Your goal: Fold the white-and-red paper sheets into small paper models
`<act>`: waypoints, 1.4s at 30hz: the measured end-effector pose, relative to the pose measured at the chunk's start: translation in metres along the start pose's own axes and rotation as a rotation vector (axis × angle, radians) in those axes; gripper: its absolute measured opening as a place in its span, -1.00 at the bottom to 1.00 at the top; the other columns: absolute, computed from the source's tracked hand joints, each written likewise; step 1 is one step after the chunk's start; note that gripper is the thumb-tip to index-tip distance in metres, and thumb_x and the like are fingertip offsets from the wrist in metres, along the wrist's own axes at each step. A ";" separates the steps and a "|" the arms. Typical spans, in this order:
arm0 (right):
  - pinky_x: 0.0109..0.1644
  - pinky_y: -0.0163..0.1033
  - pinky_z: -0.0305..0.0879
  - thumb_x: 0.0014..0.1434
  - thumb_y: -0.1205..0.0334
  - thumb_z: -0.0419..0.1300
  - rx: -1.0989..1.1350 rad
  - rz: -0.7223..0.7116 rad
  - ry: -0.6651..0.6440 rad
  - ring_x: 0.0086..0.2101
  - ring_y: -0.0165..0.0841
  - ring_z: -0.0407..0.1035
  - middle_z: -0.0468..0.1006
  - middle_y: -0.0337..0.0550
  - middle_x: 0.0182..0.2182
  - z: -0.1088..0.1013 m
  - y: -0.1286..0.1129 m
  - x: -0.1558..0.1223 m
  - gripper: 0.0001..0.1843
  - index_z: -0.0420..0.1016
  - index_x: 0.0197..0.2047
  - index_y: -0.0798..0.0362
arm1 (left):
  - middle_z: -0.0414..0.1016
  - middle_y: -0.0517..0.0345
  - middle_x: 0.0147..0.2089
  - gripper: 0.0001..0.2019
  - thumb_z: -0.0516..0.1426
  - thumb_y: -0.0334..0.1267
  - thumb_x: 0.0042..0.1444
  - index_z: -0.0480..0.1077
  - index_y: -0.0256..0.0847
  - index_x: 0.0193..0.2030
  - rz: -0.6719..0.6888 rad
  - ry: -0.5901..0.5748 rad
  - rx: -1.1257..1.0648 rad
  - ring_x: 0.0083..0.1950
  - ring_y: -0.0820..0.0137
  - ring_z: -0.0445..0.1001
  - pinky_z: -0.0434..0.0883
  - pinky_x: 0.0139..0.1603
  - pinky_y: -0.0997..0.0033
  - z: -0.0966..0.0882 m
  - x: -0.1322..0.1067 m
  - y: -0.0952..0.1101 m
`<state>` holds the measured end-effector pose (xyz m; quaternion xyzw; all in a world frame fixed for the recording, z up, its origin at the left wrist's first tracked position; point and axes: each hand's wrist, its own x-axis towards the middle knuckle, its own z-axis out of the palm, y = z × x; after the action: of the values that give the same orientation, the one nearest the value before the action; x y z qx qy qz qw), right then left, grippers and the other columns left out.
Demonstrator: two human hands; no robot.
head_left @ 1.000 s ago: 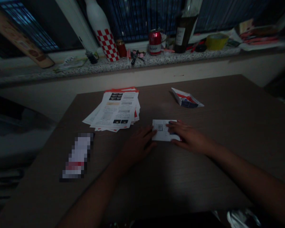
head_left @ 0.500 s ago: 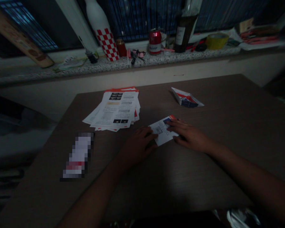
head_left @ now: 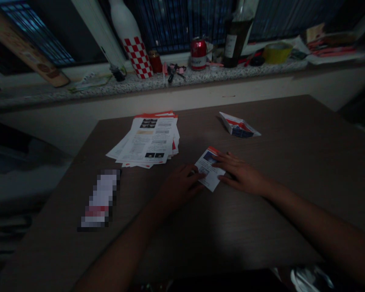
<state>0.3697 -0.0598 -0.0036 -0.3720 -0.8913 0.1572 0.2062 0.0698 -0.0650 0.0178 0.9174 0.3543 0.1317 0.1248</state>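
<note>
A small folded leaflet [head_left: 209,169], white with a red and blue corner, lies on the brown table [head_left: 292,162] between my hands. My left hand [head_left: 179,187] rests on the table with its fingertips pressed on the leaflet's left corner. My right hand [head_left: 239,174] lies flat over the leaflet's right side, fingers stretched out on it. The leaflet is turned at an angle, its red corner pointing away from me.
A stack of printed leaflets [head_left: 149,140] lies to the left. Another folded paper piece [head_left: 239,125] sits further back. A blurred flat object [head_left: 99,199] lies near the left edge. The stone ledge [head_left: 158,83] behind holds bottles, a red can [head_left: 198,52] and a tape roll [head_left: 276,52].
The folded leaflet has been rotated on the table under both hands, from square to me to diagonal. My hands shifted slightly with it.
</note>
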 end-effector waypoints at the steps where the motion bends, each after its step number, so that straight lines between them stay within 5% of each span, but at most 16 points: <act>1: 0.53 0.39 0.06 0.43 0.13 0.26 0.008 -0.001 0.003 0.46 0.02 0.16 0.31 0.06 0.48 0.000 0.000 0.000 -0.49 0.40 0.40 -0.09 | 0.49 -0.01 0.19 -0.66 0.25 -0.16 0.41 0.50 -0.05 0.27 -0.001 0.003 0.002 0.15 0.14 0.49 0.52 0.18 0.00 0.001 0.000 0.000; 5: 0.53 0.37 0.06 0.44 0.15 0.24 0.023 -0.006 0.014 0.45 0.01 0.18 0.34 0.07 0.46 0.000 -0.002 0.001 -0.49 0.37 0.41 -0.09 | 0.51 0.00 0.17 -0.70 0.26 -0.16 0.40 0.53 -0.07 0.22 -0.010 0.015 0.016 0.14 0.14 0.50 0.51 0.17 0.03 0.002 0.001 0.000; 8: 0.46 0.28 0.25 0.45 0.13 0.22 0.037 0.005 0.042 0.39 0.00 0.29 0.39 0.08 0.40 -0.003 -0.005 0.002 -0.57 0.42 0.34 -0.09 | 0.51 0.00 0.16 -0.72 0.26 -0.13 0.41 0.55 -0.06 0.20 -0.018 0.027 0.033 0.11 0.14 0.51 0.52 0.11 0.05 0.004 0.002 0.000; 12: 0.20 0.14 0.48 0.44 0.08 0.23 0.009 0.058 0.160 0.16 -0.01 0.45 0.49 0.11 0.16 -0.009 -0.007 0.002 -0.75 0.48 0.11 -0.03 | 0.54 0.02 0.11 -0.75 0.18 -0.13 0.47 0.57 -0.08 0.17 -0.033 0.055 0.054 0.05 0.17 0.53 0.53 0.07 0.08 0.006 0.003 0.002; 19: -0.09 -0.02 0.46 0.41 0.06 0.27 -0.005 0.049 0.146 -0.15 -0.12 0.45 0.50 -0.06 -0.19 -0.014 -0.009 0.002 -0.81 0.43 -0.20 -0.04 | 0.60 0.04 0.10 -0.78 0.12 -0.26 0.50 0.50 -0.12 0.18 -0.179 0.063 0.057 0.06 0.19 0.60 0.55 0.06 0.17 0.003 0.008 0.010; 22: -0.03 0.01 0.48 0.40 0.11 0.28 0.004 0.003 0.074 -0.09 -0.10 0.46 0.52 -0.03 -0.14 -0.012 -0.012 0.002 -0.87 0.53 -0.09 -0.03 | 0.61 0.07 0.04 -0.83 0.09 -0.25 0.51 0.49 -0.11 0.08 -0.264 0.109 0.049 -0.04 0.24 0.63 0.55 -0.07 0.26 0.004 0.007 0.009; 26: 0.17 0.15 0.46 0.39 0.10 0.30 0.021 -0.068 0.015 0.13 -0.02 0.44 0.55 0.04 0.09 -0.006 -0.011 0.001 -0.68 0.59 0.17 -0.08 | 0.63 0.10 -0.02 -0.88 0.09 -0.24 0.49 0.44 -0.10 0.04 -0.361 0.197 -0.065 -0.11 0.26 0.65 0.54 -0.13 0.29 0.006 0.006 0.005; 32: 0.39 0.21 0.35 0.41 0.14 0.28 0.091 -0.093 -0.017 0.35 -0.04 0.34 0.44 0.01 0.39 -0.003 -0.010 0.002 -0.74 0.57 0.14 -0.08 | 0.59 0.15 -0.17 -0.89 0.14 -0.30 0.41 0.34 -0.11 0.03 -0.490 0.348 -0.248 -0.23 0.29 0.63 0.53 -0.23 0.33 0.003 0.007 0.003; 37: 0.38 0.19 0.38 0.40 0.12 0.30 0.062 -0.053 -0.020 0.33 -0.03 0.38 0.47 0.05 0.37 -0.005 -0.010 -0.001 -0.72 0.54 0.14 -0.06 | 0.50 0.03 0.06 -0.70 0.01 -0.42 0.43 0.43 -0.09 0.17 -0.348 0.362 -0.099 -0.02 0.24 0.58 0.56 0.02 0.21 -0.005 0.004 0.002; 40: 0.32 0.19 0.44 0.37 0.12 0.33 0.046 -0.006 -0.011 0.30 -0.02 0.42 0.51 0.03 0.33 -0.008 -0.010 -0.001 -0.69 0.54 0.15 -0.08 | 0.43 -0.02 0.12 -0.74 0.07 -0.34 0.43 0.48 -0.09 0.16 -0.427 0.358 0.001 -0.09 0.21 0.58 0.61 -0.04 0.12 -0.008 0.002 0.000; 42: 0.31 0.19 0.45 0.36 0.14 0.33 0.045 0.015 -0.007 0.28 -0.02 0.43 0.52 0.02 0.31 -0.010 -0.009 -0.001 -0.68 0.53 0.15 -0.08 | 0.36 -0.09 0.24 -0.79 0.16 -0.24 0.41 0.51 -0.10 0.12 -0.457 0.402 0.090 0.05 0.11 0.57 0.61 0.05 0.00 -0.008 0.001 -0.003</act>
<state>0.3698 -0.0653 0.0089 -0.3733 -0.8854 0.1800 0.2104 0.0655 -0.0613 0.0248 0.7742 0.5744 0.2631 0.0379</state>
